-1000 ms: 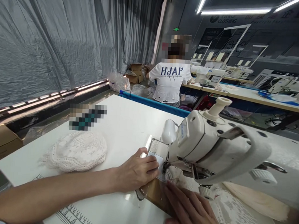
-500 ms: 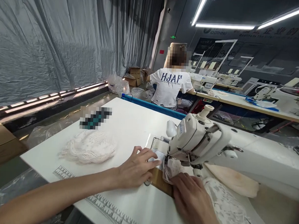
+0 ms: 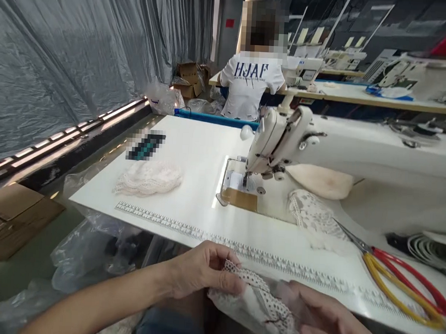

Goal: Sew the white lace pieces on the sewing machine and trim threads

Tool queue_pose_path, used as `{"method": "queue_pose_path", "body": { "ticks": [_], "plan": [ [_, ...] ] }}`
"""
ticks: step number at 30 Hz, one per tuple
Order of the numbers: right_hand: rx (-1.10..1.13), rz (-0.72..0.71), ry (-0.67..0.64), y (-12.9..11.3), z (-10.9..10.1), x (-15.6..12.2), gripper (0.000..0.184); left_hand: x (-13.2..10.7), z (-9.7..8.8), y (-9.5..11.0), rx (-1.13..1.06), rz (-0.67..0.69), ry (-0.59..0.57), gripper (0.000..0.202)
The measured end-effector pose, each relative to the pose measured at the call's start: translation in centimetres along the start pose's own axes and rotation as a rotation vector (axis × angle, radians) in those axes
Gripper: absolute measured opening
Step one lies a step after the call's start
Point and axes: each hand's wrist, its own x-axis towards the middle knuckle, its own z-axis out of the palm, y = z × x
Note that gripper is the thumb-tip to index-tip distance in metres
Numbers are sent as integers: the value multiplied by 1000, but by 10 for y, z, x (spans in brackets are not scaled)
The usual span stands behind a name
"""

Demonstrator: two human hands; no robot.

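Note:
My left hand (image 3: 210,271) pinches a piece of white lace fabric (image 3: 255,301) between thumb and fingers, just off the table's front edge. At the fabric's other end, my right hand (image 3: 327,317) grips it too; motion blurs those fingers. A scalloped, holed border runs along the lace. Beyond the hands stands a white sewing machine (image 3: 269,144), with nothing under its needle. A brown plate (image 3: 240,199) lies in front of the needle. Another lace piece (image 3: 313,214) rests right of the needle area, and a pile of lace (image 3: 149,177) sits on the left of the table.
Scissors with red and yellow handles (image 3: 400,281) lie at the right front. A printed ruler (image 3: 190,230) runs along the white table's (image 3: 197,145) front edge. A cardboard box (image 3: 14,216) is on the floor at left. A person in a white shirt (image 3: 250,83) sits ahead.
Both hands have drawn back from the needle area to the table's front edge, bringing a lace piece out of the machine. The view has tilted down, showing the scissors.

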Motion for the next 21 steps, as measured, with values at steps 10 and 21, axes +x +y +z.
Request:
{"method": "queue_pose_path", "body": {
  "ticks": [10, 21],
  "plan": [
    [-120, -72, -166, 35, 37, 13, 33, -26, -15, -48, 298, 22, 98, 37],
    [-1, -58, -311, 36, 31, 3, 23, -31, -13, -66, 175, -283, 13, 48]
  ]
}}
